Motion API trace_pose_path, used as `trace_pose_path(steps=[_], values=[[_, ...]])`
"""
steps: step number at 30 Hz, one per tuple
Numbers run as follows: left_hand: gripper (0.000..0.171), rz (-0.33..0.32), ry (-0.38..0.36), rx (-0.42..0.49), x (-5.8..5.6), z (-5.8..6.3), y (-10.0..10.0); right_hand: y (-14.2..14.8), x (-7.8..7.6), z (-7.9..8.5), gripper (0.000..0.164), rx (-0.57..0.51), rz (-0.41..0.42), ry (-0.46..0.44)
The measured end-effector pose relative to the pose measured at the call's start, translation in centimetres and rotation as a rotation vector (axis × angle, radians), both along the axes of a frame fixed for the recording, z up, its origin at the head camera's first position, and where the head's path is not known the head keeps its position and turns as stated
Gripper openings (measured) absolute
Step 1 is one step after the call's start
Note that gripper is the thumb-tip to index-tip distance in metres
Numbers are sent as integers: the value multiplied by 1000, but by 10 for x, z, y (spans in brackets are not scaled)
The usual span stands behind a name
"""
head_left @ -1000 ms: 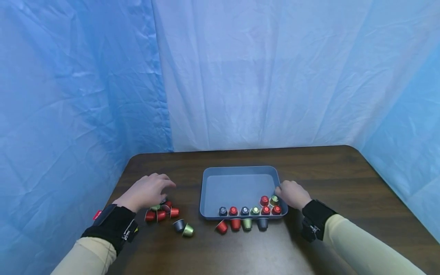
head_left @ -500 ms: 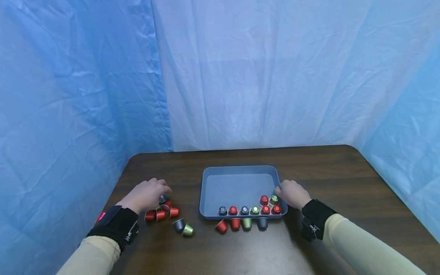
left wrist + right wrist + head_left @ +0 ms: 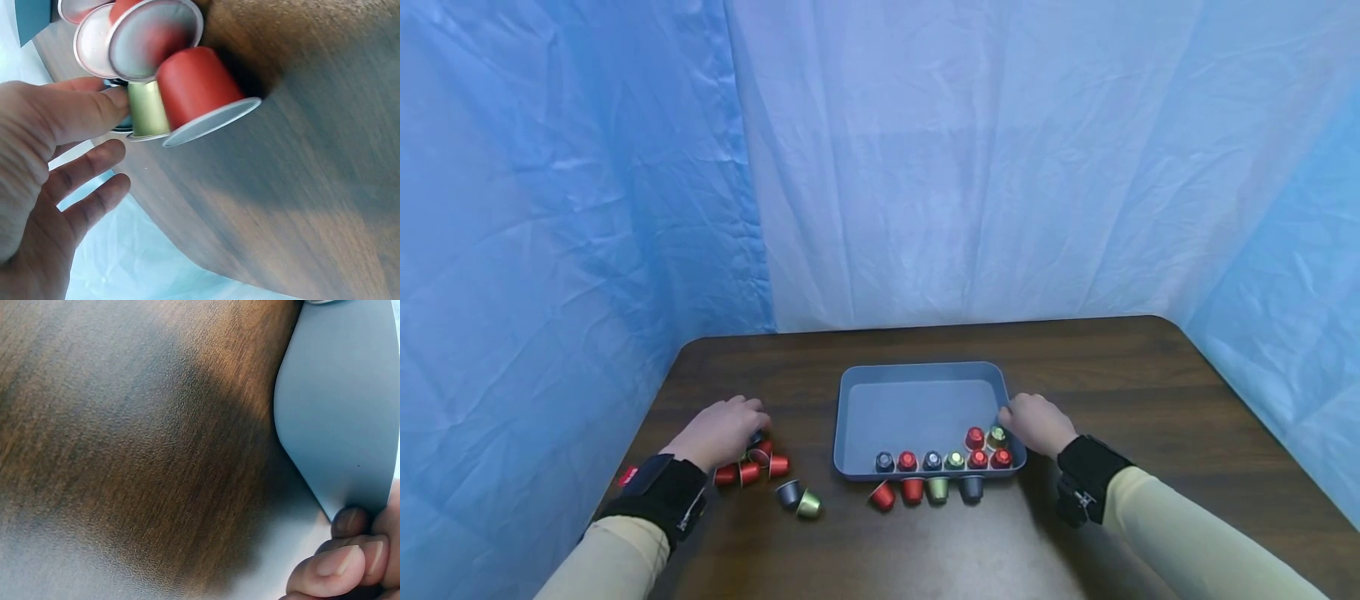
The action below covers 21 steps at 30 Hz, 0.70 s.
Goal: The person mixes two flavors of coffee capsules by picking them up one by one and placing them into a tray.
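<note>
My left hand [image 3: 721, 433] reaches into a loose heap of coffee capsules at the left of the table. Its thumb and index finger pinch a dark blue coffee capsule [image 3: 757, 437], mostly hidden by the thumb in the left wrist view. Beside it are a green capsule [image 3: 147, 109] and a red capsule [image 3: 197, 87] lying tilted, foil lids showing. At the right, my right hand [image 3: 1037, 423] holds the side wall of a grey-blue tray [image 3: 917, 367], fingers curled at its edge. Red, green and dark blue capsules stand lid down along the tray's near side, such as a red capsule [image 3: 975, 437].
Several capsules lie against the tray's near outer wall, among them a green capsule [image 3: 937, 490]. A dark blue capsule [image 3: 789, 493] and a green capsule [image 3: 808, 504] lie between heap and tray. Blue sheets [image 3: 985, 167] hang behind the brown wooden table [image 3: 1097, 367].
My left hand has come down onto the heap, and its thumb and index finger have closed on a dark blue capsule. My right hand stays at the tray's side.
</note>
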<state>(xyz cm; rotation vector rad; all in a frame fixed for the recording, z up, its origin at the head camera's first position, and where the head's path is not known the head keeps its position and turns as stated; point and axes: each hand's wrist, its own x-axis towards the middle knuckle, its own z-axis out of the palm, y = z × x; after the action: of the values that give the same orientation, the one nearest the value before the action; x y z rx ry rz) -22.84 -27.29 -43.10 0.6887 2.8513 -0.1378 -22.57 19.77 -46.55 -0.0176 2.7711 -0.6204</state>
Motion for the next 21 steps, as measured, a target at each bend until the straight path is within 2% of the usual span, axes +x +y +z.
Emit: trace_pose_path(steps=[13,17,21], values=[[35,-58,40,-20,-3,-15,-1,1,-1,-7,33,-5,3,51],[38,-61,43,-14,-5,-17,-1,1,-1,-6,33,-7,3,48],[37,-84,78,-37,-4,-17,-2,0,-1,-5,32,-3,5,47]])
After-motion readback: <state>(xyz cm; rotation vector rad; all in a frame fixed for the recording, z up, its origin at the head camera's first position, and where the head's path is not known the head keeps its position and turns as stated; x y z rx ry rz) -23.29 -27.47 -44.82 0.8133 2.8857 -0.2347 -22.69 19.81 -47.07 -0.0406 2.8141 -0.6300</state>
